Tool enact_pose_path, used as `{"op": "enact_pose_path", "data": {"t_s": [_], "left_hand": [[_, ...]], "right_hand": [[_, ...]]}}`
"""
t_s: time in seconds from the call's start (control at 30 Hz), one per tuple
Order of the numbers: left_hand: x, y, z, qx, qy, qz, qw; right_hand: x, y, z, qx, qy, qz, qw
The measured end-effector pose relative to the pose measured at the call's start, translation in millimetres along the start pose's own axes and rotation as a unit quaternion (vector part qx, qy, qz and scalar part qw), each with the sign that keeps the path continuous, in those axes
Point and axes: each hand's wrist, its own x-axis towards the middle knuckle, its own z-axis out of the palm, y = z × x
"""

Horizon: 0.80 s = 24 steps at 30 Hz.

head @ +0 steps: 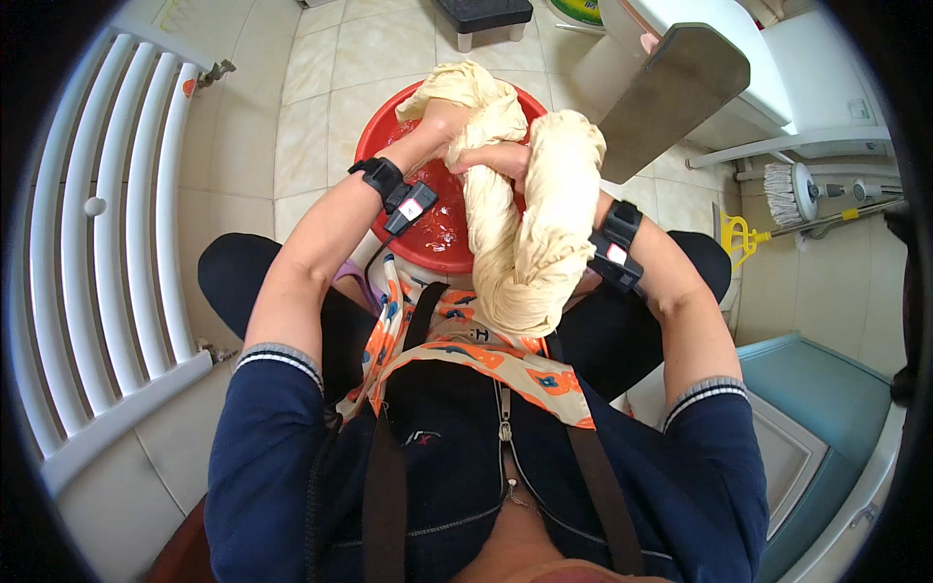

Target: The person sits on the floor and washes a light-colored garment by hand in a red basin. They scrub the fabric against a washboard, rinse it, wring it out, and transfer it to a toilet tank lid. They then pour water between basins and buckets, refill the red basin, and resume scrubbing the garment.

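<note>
A long cream cloth [557, 197], bunched and twisted, is gripped in both my hands over a red plastic basin [379, 124]. My left hand [448, 124] holds it near the far side, with folds wrapped over the fingers. My right hand [499, 158] grips a twisted part close by, and a thick fold covers its wrist. The cloth loops down past the basin's near rim towards my patterned apron [466, 357]. Water glints in the basin. Cloth hides most of the fingers.
A white radiator [109, 248] lines the left wall. To the right are a toilet [736, 65], a grey board [667, 102], a white-bristled brush [783, 193] and a yellow-headed tool [740, 233]. A black-topped stool [488, 14] stands ahead on the tiled floor [306, 153].
</note>
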Motion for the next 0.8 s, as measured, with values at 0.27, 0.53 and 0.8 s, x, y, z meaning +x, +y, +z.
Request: {"op": "enact_pose_path", "data": {"t_s": [0.27, 0.53, 0.8], "left_hand": [[8.8, 0.9, 0.0, 0.170, 0.149, -0.055, 0.972], [2.4, 36.4, -94.4, -0.106, -0.207, -0.161, 0.959], [-3.9, 3.2, -101.4, 0.488, 0.040, 0.197, 0.849]], "right_hand": [[30.5, 15.4, -7.4, -0.330, 0.236, 0.023, 0.914], [16.7, 0.9, -6.5, 0.158, 0.121, 0.067, 0.978], [6.1, -30.1, -3.2, 0.288, 0.076, 0.093, 0.950]]}}
